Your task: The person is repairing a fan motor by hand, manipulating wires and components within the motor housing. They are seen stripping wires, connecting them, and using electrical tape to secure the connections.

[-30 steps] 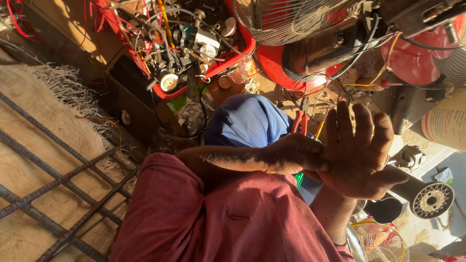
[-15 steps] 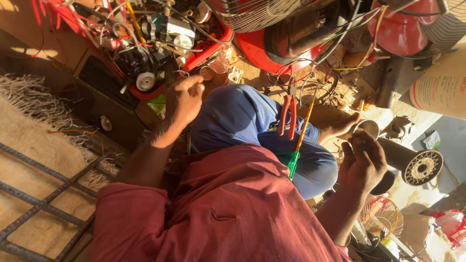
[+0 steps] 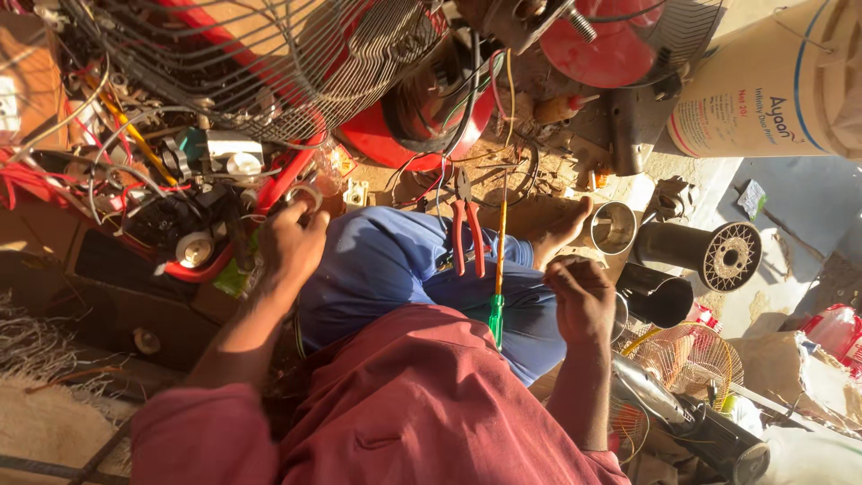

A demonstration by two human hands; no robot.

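Left hand (image 3: 292,242) at red tray (image 3: 296,171) holding wires, parts.

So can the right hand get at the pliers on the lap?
Probably yes. The red-handled pliers lie in the open on the blue-trousered lap, with only the screwdriver between them and the right hand, and nothing covers them. Whether that hand already pinches something small is unclear.

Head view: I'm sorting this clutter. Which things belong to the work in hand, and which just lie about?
In use: left hand at small ring beside red parts tray; right hand; pliers and screwdriver on the lap.
Lying about: fan guard, white bucket, metal cup.
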